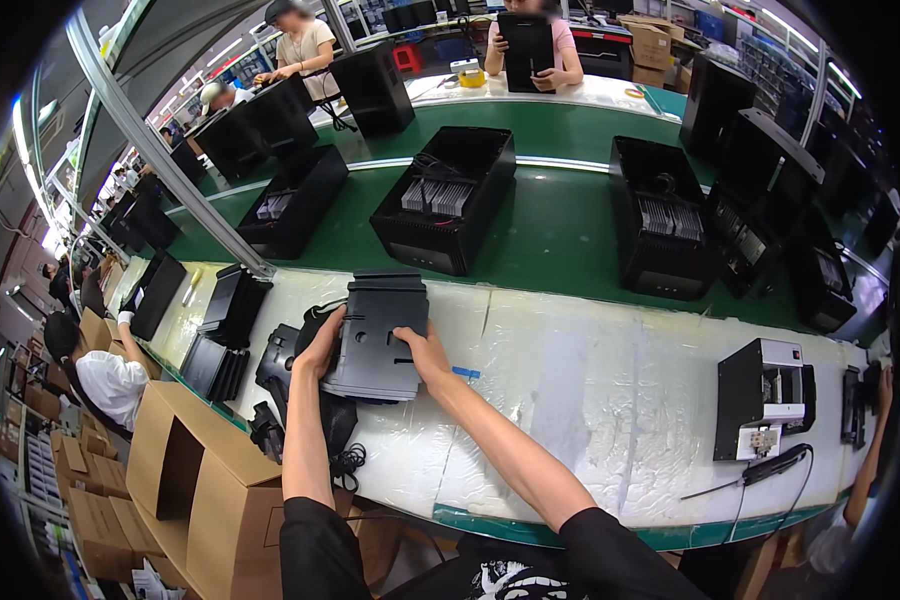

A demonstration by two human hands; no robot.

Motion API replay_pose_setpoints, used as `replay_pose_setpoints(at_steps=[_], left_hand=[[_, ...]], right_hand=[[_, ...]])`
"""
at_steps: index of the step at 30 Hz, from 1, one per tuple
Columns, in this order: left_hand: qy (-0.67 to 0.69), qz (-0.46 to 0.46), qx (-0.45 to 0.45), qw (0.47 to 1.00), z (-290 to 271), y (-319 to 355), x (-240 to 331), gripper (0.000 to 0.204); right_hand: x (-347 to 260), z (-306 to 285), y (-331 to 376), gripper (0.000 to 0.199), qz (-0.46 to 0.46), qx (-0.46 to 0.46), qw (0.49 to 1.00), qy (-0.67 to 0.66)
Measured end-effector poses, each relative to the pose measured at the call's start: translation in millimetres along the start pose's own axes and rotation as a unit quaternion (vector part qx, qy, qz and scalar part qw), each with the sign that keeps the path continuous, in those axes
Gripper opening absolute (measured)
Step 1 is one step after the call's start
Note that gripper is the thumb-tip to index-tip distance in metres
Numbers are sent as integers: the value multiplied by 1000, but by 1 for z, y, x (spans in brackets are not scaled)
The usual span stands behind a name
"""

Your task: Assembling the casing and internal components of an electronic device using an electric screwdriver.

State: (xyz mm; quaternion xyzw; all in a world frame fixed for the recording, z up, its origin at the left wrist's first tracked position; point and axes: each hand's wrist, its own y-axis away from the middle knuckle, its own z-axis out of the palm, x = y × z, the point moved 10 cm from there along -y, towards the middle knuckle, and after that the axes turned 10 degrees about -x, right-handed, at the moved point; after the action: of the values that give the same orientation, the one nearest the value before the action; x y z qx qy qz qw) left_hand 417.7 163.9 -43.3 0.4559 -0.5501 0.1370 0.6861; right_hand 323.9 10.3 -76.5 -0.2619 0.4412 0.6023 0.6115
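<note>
Two sleeved arms (310,470) (520,460) hold one panel stack (375,350) in two grips (317,343) (427,356).

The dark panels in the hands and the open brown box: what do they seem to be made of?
Dark panels: satin grey-black, perhaps plastic or painted metal; the smooth, notched faces leave it open. Brown box: matte cardboard, most likely, by its folded flaps.

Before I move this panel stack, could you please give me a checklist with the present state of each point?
1. Left hand on the panel stack: ok, at its left edge.
2. Right hand on it: ok, thumb on the top face.
3. Stack edges flush: not ok, visibly staggered.
4. Support underneath: cannot tell, hidden.
5. Coiled black cable apart from left forearm: cannot tell, very close.
6. Electric screwdriver away from stack: ok, far right.
</note>
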Motion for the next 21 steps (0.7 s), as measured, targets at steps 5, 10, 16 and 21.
replay_pose_setpoints(at_steps=[5,10,16,21], left_hand=[[33,2,-55,998,29,11,-23,56],[50,31,-43,997,39,12,-18,53],[66,51,-61,995,29,-5,-12,51],[49,22,-42,998,23,-8,-1,54]], right_hand=[[4,-25,51,64,21,143,965,218],[-20,-25,69,64,-2,84,986,147],[-18,-19,52,85,23,169,976,138],[-26,-9,49,94,106,218,949,201]])
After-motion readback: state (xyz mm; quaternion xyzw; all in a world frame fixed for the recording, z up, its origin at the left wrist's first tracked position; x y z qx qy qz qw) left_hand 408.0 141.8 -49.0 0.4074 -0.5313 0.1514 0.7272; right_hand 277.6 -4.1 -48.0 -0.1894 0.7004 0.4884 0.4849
